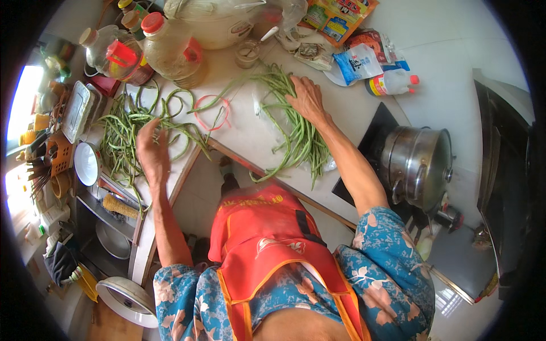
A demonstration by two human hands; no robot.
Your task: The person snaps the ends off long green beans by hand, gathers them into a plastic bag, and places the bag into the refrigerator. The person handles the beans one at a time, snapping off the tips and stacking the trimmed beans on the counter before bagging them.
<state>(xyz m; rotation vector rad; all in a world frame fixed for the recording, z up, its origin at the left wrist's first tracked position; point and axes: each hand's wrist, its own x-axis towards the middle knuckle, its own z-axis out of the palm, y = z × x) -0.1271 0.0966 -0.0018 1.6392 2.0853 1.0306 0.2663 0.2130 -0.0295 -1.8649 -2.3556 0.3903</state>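
A loose tangle of green long beans (pixel 123 132) spreads over the left arm of the counter. My left hand (pixel 152 149), blurred and with bent fingers, is over its right side; whether a bean is in it is hidden. On the right, a lined-up bundle of long beans (pixel 294 132) lies partly on a clear plastic bag (pixel 258 102). My right hand (pixel 309 100) grips the bundle's upper right side, thumb against the beans and fingers bent down. Between both heaps lies a loop of pink-red tie (pixel 228 114), with a few stray beans across it.
Large oil jugs (pixel 170 51) stand at the back left, near a small glass jar (pixel 247 54) with a spoon. Seasoning packets (pixel 356 64) and a plastic bottle (pixel 390 82) are at the back right. A steel steamer pot (pixel 416 164) sits on the cooktop. A sink (pixel 91 221) is on the left.
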